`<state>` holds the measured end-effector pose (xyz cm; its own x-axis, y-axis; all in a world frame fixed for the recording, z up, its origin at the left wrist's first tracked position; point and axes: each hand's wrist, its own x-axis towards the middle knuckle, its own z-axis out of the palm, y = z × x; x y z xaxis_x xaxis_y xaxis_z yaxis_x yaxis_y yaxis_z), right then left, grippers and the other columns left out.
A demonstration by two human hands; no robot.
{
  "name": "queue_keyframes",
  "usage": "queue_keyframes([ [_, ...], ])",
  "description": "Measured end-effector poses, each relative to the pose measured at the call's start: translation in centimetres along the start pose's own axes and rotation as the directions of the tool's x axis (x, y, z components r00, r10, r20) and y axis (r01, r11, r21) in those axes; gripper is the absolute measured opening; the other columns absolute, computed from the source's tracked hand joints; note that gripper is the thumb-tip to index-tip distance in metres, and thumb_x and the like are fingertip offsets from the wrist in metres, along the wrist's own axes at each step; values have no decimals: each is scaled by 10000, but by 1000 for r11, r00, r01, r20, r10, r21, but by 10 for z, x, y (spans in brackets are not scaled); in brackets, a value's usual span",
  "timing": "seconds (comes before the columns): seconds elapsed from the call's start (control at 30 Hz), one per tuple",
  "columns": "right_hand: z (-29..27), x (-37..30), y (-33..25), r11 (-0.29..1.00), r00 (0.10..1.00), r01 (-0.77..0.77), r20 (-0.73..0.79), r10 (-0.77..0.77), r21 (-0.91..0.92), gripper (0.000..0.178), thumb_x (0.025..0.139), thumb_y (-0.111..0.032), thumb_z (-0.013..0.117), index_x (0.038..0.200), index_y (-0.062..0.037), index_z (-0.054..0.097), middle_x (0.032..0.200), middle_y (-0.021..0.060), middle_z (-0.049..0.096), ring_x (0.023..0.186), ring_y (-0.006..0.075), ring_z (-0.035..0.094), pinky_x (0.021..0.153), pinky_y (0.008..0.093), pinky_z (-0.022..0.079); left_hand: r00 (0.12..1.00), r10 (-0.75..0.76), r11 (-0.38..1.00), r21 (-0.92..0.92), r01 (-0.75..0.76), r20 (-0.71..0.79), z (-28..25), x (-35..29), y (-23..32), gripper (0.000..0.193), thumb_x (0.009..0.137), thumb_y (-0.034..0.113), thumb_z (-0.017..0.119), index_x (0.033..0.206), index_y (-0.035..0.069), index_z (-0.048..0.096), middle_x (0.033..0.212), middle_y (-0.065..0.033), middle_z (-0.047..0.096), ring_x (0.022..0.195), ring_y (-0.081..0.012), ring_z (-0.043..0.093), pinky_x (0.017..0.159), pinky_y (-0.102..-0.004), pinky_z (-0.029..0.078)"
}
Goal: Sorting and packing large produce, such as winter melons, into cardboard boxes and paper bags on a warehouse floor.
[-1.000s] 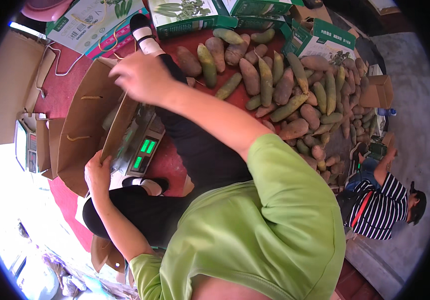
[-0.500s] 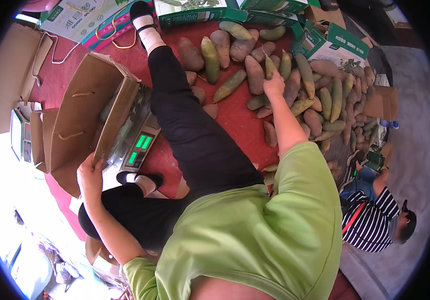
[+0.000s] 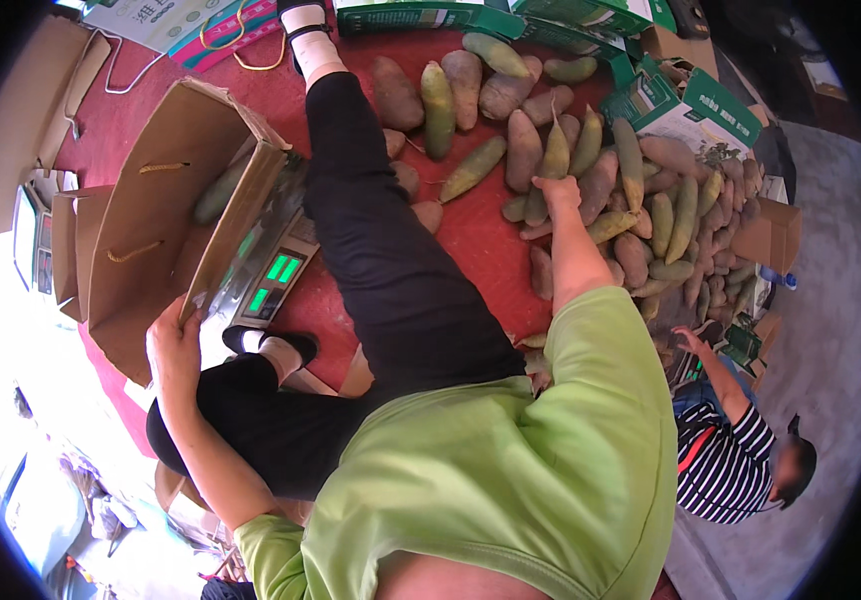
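Note:
My right hand (image 3: 558, 194) is closed round the lower end of a green radish (image 3: 555, 152) at the edge of a pile on the red floor covering. Its fingertips are partly hidden. Around it lie more green radishes, such as a long one (image 3: 628, 160), and brownish-pink roots (image 3: 524, 150) that look like sweet potatoes. My left hand (image 3: 174, 342) grips the near edge of an open cardboard box (image 3: 165, 190), which lies tilted with its opening toward me. Inside the box a green radish (image 3: 220, 195) shows in part. Beside the box stands a digital scale (image 3: 272, 285) with a lit green display.
My outstretched leg (image 3: 380, 220) crosses between box and pile. Green-and-white cartons (image 3: 695, 105) stand along the far side. Another scale (image 3: 35, 235) is at the far left. A person in a striped shirt (image 3: 725, 455) sits at the right, one hand (image 3: 690, 340) reaching toward the pile.
My right hand has closed lower on the radish, which now shows more fully. My left hand and the box tilt slightly left. The other person's arm has stretched out toward the pile.

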<state>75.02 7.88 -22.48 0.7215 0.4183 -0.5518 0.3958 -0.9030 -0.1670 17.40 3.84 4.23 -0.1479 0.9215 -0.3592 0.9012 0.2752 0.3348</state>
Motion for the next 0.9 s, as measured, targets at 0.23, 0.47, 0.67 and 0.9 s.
queue_keyframes([
  [0.23,39,-10,12,838,987,113,-157,-33,534,665,610,-54,811,1166,88,476,1105,195,594,982,264,602,817,375,498,1000,22,999,26,-22,-18,-3,0,-4,225,793,110,608,1007,53,649,840,-228,623,815,-406,595,709,-436,462],
  [0.47,16,-85,0,860,981,177,-18,-192,479,719,622,-47,793,1232,16,418,1135,154,570,1003,259,571,855,353,466,1000,10,999,38,-10,-10,-1,-4,-1,247,803,136,612,1042,88,656,872,-213,638,858,-388,603,749,-448,470],
  [0.67,-32,-138,-69,590,729,604,-73,-681,536,633,655,-18,741,1225,2,465,1109,118,587,998,207,571,864,314,453,997,44,999,34,-41,-64,-1,-8,-7,265,798,128,621,1051,53,652,887,-234,635,875,-392,607,782,-446,476],
  [0.9,-109,-281,-209,41,97,935,-141,-985,353,633,671,-38,728,1250,-28,472,1158,103,569,1068,187,541,928,311,418,997,59,995,84,-54,-58,-5,-15,-11,249,799,134,624,1032,50,651,867,-225,637,861,-389,609,767,-450,483],
])
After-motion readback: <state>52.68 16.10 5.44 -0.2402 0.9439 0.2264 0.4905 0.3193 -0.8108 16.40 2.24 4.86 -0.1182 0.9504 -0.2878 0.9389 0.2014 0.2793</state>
